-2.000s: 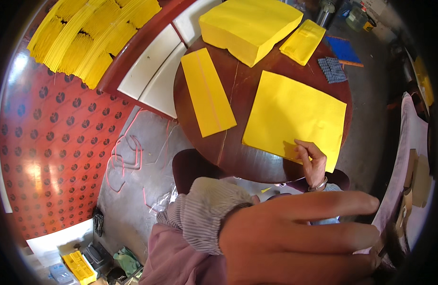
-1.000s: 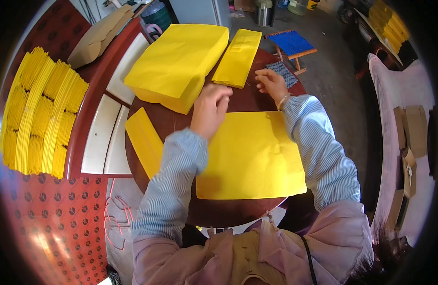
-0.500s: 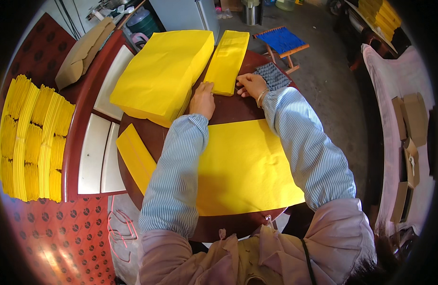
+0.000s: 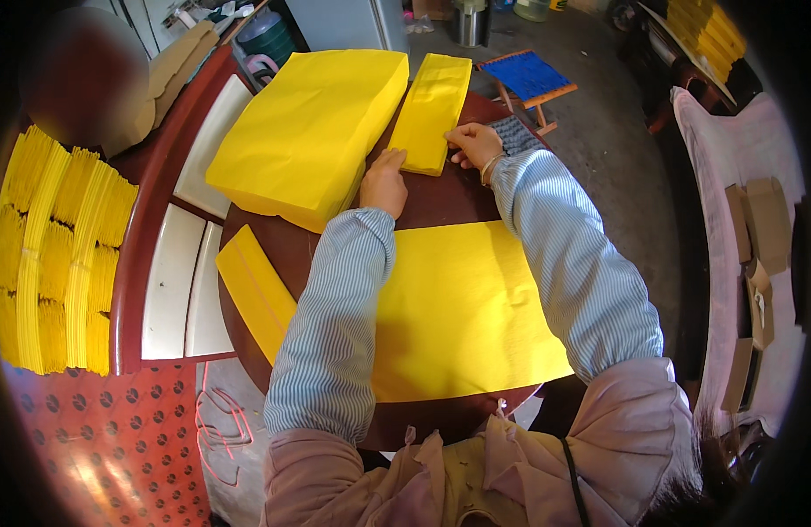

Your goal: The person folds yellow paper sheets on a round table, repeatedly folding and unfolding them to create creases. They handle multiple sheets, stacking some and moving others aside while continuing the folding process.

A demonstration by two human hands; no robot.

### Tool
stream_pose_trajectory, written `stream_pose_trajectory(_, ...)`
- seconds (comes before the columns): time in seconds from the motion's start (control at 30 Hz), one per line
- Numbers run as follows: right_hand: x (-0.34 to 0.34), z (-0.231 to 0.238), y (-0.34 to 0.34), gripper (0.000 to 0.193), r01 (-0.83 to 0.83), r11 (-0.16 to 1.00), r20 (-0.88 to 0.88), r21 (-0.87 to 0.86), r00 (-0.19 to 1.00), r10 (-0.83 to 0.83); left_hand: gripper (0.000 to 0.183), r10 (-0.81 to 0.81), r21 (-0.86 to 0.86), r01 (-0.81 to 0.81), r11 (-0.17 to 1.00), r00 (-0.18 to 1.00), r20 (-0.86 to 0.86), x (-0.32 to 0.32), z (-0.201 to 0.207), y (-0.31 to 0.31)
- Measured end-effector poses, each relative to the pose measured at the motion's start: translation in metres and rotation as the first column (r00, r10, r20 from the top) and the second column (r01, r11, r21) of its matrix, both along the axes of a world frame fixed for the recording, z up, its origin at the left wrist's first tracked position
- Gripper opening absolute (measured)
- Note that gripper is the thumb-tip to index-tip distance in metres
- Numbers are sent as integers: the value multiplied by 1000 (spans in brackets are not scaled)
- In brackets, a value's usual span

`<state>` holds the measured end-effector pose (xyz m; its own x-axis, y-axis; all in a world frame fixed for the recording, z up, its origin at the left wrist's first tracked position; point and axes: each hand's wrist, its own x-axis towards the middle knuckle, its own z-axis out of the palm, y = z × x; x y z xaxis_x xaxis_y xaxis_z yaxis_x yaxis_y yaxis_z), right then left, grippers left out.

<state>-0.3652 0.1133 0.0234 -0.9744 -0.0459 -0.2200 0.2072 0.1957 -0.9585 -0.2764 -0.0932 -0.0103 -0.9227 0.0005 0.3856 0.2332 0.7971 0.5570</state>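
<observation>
We see a narrow yellow stack lying flat on the far part of the round, dark red bench, between two bare hands. The left grip has its fingertips at the stack's near left corner, and the right grip has bent fingertips against its right edge; we cannot tell whether either one pinches the paper. As for printing, we find only rows of dark round emblems on the red sheet at the left, with lettering too small for us to make out. The striped sleeves hide parts of the big yellow sheet nearer us, and the left one meets the end of a yellow strip. The right arm covers part of a grey cloth. At far left, a blurred dark patch blots out part of a brown carton, and the frame's dark rim cuts off the folded yellow piles.
</observation>
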Motion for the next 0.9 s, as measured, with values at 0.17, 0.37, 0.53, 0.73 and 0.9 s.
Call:
stream_pose_trajectory(0.17, -17, 15, -4, 24, -14, 1000, 115, 4, 993, 14, 44, 8, 19, -9, 1000, 1000, 18, 0, 0, -1)
stream_pose_trajectory(0.37, -29, 34, -13, 26, -66, 968, 144, 243, 989, 32, 37, 29, -16, -29, 999, 1000, 1, 12, 21, 9)
stream_pose_trajectory(0.53, -16, 50, -18, 21, -37, 990, 86, -138, 995, 49, 38, 117, 351, -184, 918, 972, 204, 60, 82, 34)
stream_pose_trajectory(0.73, 110, 59, 9, 19, -92, 968, -172, -234, 984, 52, 46, -347, 937, -264, -228, 922, 175, 152, 110, 87)
stream_pose_trajectory(0.9, 258, 58, 43, 21, -10, 956, -95, -295, 995, -18, 44, -249, 967, -240, -90, 945, 212, 242, 100, 106)
